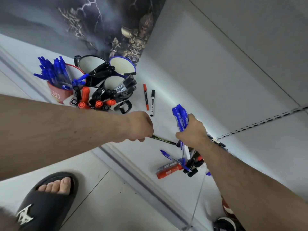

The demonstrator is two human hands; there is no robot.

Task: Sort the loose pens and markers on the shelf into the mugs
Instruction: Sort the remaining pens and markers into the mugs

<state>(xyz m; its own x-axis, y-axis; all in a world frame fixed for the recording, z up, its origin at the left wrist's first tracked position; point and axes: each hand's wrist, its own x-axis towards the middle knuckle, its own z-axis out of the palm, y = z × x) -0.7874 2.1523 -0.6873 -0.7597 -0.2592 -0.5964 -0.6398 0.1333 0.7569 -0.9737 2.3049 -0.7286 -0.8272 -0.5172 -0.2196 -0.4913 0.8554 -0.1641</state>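
My left hand (140, 126) pinches a thin black pen (164, 140) low over the white shelf (166, 100). My right hand (193, 130) grips a bundle of blue markers (180, 118), caps pointing up. Several mugs stand at the back left: a red mug (59, 95) full of blue pens, a black mug (90, 63) with black markers, a blue-rimmed mug (122, 64), and nearer mugs holding black and orange markers (98, 100). A loose red pen (146, 96) and a black-capped marker (152, 102) lie side by side. A pile of loose markers (180, 165) lies under my right forearm.
A dark poster (103, 27) leans on the back wall behind the mugs. The shelf's front edge (126, 167) runs diagonally below my hands. My foot in a black slipper (48, 199) stands on the tiled floor at the lower left.
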